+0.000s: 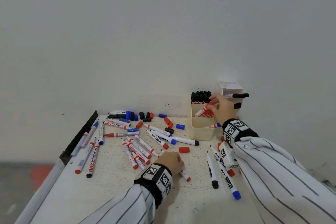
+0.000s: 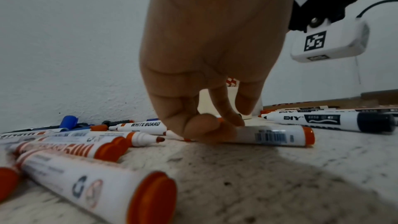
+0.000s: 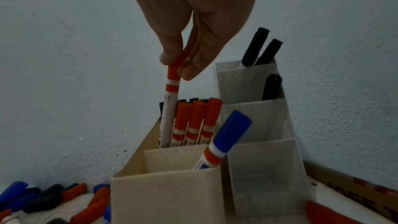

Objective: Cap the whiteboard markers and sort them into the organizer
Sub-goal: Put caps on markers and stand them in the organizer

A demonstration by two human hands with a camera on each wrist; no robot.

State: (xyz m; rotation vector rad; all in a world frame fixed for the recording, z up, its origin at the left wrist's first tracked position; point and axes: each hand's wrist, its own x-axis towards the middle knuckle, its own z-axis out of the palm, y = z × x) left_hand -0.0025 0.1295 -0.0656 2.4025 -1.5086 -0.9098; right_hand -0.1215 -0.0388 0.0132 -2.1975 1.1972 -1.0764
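the right hand (image 3: 191, 28) pinches a capped red-and-white whiteboard marker (image 3: 171, 101) by its red cap, its lower end already inside the middle compartment of the cream plastic tiered organizer (image 3: 165, 195), beside three capped red markers (image 3: 197, 122) standing there. the step in hand is sorting by colour: black-capped markers (image 1: 201, 95) fill the rear compartment, and a blue-capped marker (image 3: 224, 139) leans in the front one. a second, translucent white organizer (image 3: 267, 176) stands just beside, holding more black-capped markers (image 3: 261, 47). the left hand (image 2: 204, 60) reaches down to the speckled white worktop (image 2: 258, 176), its grip closing with thumb and fingertips on an uncapped red marker (image 2: 277, 135) that lies flat; whether it is lifted clear cannot be told. a loose red cap (image 1: 184, 150) lies near this hand, with many other uncapped markers and caps scattered about. the next move likely calls for releasing the held marker so it drops upright, then bringing the right hand back to fetch a matching red cap and press it on.
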